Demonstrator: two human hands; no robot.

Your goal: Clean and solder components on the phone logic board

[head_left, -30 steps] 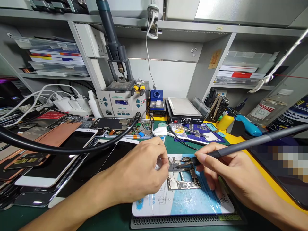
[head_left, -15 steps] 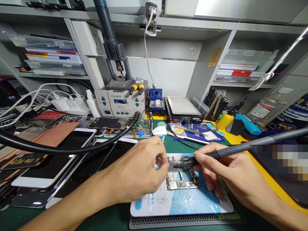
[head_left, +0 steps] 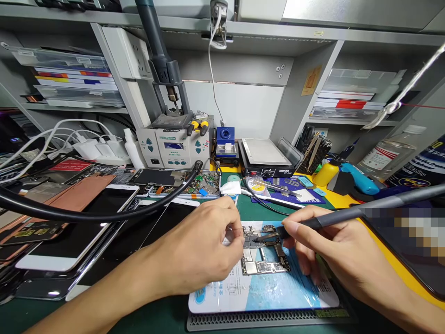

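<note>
A phone circuit board [head_left: 259,267] lies flat on a white and blue printed mat [head_left: 288,299]. Closed in a pinch at the board's left edge is my left hand [head_left: 205,243]; whatever is between the fingertips is hidden. My right hand [head_left: 323,243] grips a long dark grey pen-shaped tool [head_left: 333,215] from the right. Its narrow dark tip reaches over the upper part of the board; whether it touches the surface, I cannot tell.
Several phones and screens [head_left: 79,227] lie at the left, with a black hose [head_left: 104,216] arching over them. A grey rework station [head_left: 174,148] and a flat hot plate [head_left: 266,152] stand behind. A dark-screened device [head_left: 406,264] lies at the right.
The tool's tip and my right hand have shifted very slightly to the right. My left hand stays pinched at the board's left edge.
</note>
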